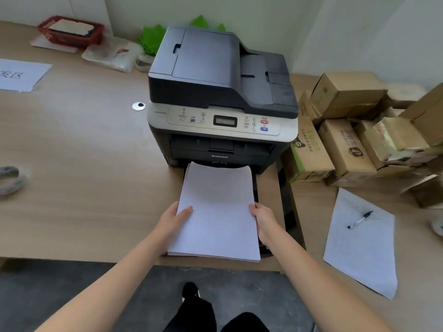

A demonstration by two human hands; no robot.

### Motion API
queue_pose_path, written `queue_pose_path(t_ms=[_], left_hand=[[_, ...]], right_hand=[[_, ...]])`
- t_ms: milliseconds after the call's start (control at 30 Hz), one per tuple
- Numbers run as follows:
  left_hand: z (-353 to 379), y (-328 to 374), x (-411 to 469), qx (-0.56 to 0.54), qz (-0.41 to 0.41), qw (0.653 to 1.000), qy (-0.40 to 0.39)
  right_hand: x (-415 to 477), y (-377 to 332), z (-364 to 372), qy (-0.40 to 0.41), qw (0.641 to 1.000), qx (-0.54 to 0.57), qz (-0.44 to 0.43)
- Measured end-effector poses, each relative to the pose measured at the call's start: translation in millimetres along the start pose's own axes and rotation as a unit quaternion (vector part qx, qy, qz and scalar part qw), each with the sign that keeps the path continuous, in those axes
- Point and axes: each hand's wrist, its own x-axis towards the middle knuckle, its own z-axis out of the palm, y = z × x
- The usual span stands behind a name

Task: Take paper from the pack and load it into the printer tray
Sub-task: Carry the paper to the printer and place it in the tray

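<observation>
A dark grey and silver printer (pixel 220 92) stands on the wooden desk. A thick stack of white paper (pixel 215 207) lies in front of it, its far edge under the printer's front opening. The black paper tray (pixel 257 195) shows only as a dark strip along the stack's right side. My left hand (pixel 176 218) grips the stack's left edge with the thumb on top. My right hand (pixel 262 221) holds the right edge. No paper pack is in view.
Cardboard boxes (pixel 347 130) are piled right of the printer. A white sheet (pixel 362 243) with a pen (pixel 360 219) lies at the right. A tape roll (pixel 10 179), a printed sheet (pixel 19 74) and a red basket (pixel 70 31) sit at the left. The desk's front edge (pixel 72 258) is close to me.
</observation>
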Motion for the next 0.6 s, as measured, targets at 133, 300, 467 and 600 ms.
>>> queue_pose_path(t_ms=[133, 300, 467, 600], left_hand=[[3, 3, 16, -0.006, 0.015, 1.0, 0.017], [11, 6, 35, 0.0, 0.026, 0.999, 0.031], [21, 13, 49, 0.048, 0.049, 0.995, 0.071], [30, 25, 58, 0.066, 0.065, 0.991, 0.093]], right_hand=[[17, -6, 7, 0.008, 1.0, -0.015, -0.016], [40, -15, 12, 0.047, 0.995, -0.075, -0.035], [50, -26, 17, 0.042, 0.986, -0.127, -0.098], [62, -29, 20, 0.049, 0.982, -0.127, -0.132]])
